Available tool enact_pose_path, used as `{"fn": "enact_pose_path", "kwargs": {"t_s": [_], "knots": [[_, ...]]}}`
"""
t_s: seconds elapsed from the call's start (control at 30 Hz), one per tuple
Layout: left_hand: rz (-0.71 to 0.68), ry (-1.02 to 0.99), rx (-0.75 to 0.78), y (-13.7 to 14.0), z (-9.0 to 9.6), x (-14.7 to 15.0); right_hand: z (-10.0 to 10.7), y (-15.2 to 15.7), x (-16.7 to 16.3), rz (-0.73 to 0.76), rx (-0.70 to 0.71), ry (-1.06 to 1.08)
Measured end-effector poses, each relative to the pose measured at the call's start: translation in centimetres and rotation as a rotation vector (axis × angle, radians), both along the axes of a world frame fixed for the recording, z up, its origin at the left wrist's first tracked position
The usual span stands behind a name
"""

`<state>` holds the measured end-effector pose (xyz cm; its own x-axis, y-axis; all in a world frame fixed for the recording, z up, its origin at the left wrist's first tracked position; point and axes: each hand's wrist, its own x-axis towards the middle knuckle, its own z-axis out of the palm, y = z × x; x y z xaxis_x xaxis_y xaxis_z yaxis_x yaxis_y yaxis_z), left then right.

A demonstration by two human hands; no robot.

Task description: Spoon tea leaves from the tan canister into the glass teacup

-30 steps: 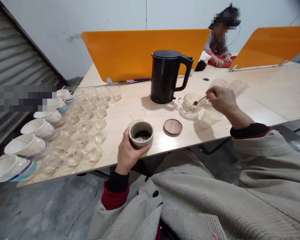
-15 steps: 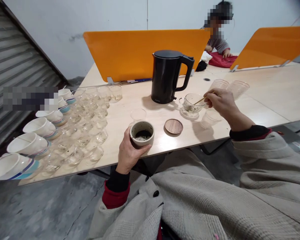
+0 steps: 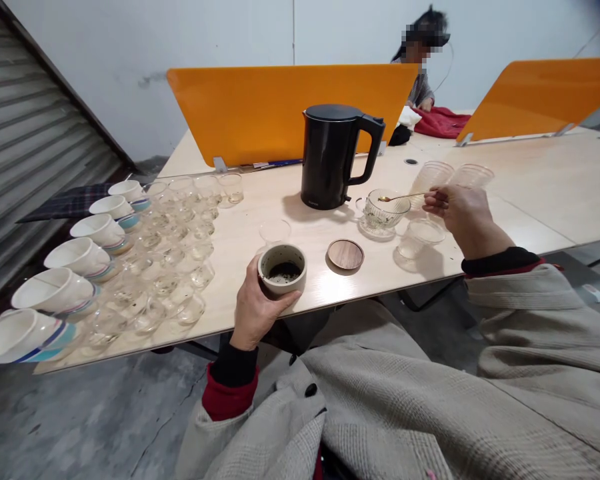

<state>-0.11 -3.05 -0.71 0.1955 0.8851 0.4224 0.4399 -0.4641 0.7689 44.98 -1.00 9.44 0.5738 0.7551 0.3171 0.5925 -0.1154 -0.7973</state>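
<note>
So the left hand (image 3: pixel 254 308) has its fingers wrapped around a small grey ceramic jar (image 3: pixel 282 268) with dark loose tea in the bottom, sitting right at the near edge of the table (image 3: pixel 260 220). The right hand (image 3: pixel 461 212) is pinching a thin gold spoon (image 3: pixel 403 197) by the handle tip, with the bowl hovering over the rim of the ribbed glass cup (image 3: pixel 384 210) at about 9 o'clock from the hand. The wooden lid (image 3: pixel 345 254) lies flat between jar and cup, and the black kettle (image 3: pixel 333 155) stands just beside the cup at its 10 o'clock. A small clear glass (image 3: pixel 420 237) sits right under the right wrist. My worry: that jar is close to the table edge, so a nudge from the left hand could tip it off, and the sleeve could easily clip the little glass when the arm swings back. The spoon is held so far out that any leaves on it could slide off onto the table. Compared with half a second back, the spoon has come up out of the cup and gone level, and the hand has pulled a bit toward 3 o'clock; the jar hasn't budged.
</note>
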Motion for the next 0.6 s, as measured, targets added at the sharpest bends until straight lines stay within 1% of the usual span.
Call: {"fn": "enact_pose_path", "kwargs": {"t_s": [0.03,0.1,0.23,0.27,0.33,0.43,0.5,0.6], "knots": [[0.002,0.004,0.0,0.0,0.0,0.0,0.1,-0.2,-0.1,-0.026,0.012,0.054],[0.003,0.008,-0.003,0.0,0.0,0.0,0.3,-0.6,-0.3,-0.097,0.058,0.265],[0.002,-0.005,-0.002,0.0,0.0,0.0,1.1,-1.1,-1.4,-0.186,0.201,0.659],[0.0,-0.009,0.0,0.0,0.0,0.0,1.3,-1.2,-1.7,-0.19,0.224,0.707],[-0.006,-0.018,0.001,0.0,-0.1,0.0,1.9,-1.5,-2.7,-0.173,0.257,0.718],[-0.012,-0.027,-0.005,0.0,-0.2,0.1,2.8,-2.2,-5.1,-0.085,0.304,0.685],[-0.011,-0.026,-0.008,0.0,-0.2,0.1,3.2,-2.8,-7.3,0.034,0.306,0.663],[-0.016,-0.027,-0.005,0.0,-0.3,0.1,3.1,-3.7,-11.5,0.239,0.263,0.674]]}}
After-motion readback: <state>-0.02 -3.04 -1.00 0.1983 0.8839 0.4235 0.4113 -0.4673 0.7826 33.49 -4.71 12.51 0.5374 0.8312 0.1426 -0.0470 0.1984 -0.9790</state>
